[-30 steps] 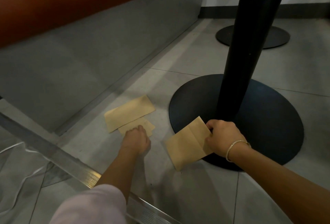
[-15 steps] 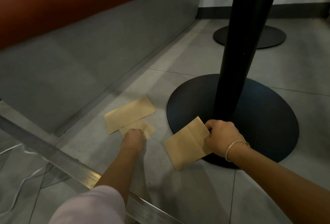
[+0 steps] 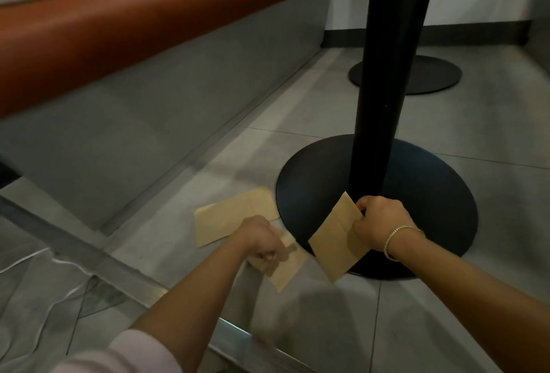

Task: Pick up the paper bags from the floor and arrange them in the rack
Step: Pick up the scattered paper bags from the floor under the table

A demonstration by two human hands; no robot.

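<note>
Three flat brown paper bags are in view. My right hand [image 3: 378,225], with a bracelet on the wrist, grips one paper bag [image 3: 334,243] by its upper edge, lifted over the rim of the black table base. My left hand [image 3: 262,240] grips a second, smaller paper bag [image 3: 287,267], raised off the floor. A third paper bag [image 3: 229,218] lies flat on the grey tiles just behind my left hand, partly hidden by it.
A black table post [image 3: 384,75] rises from a round black base [image 3: 416,194] right of the bags. An orange bench seat [image 3: 119,21] on a grey plinth runs along the left. A metal rail [image 3: 89,256] and white cable [image 3: 44,307] cross the near floor. A second base [image 3: 428,75] lies farther back.
My left hand has closed on the smaller bag and lifted it off the floor toward me. The camera has risen, showing more of the bench. My right hand still holds its bag.
</note>
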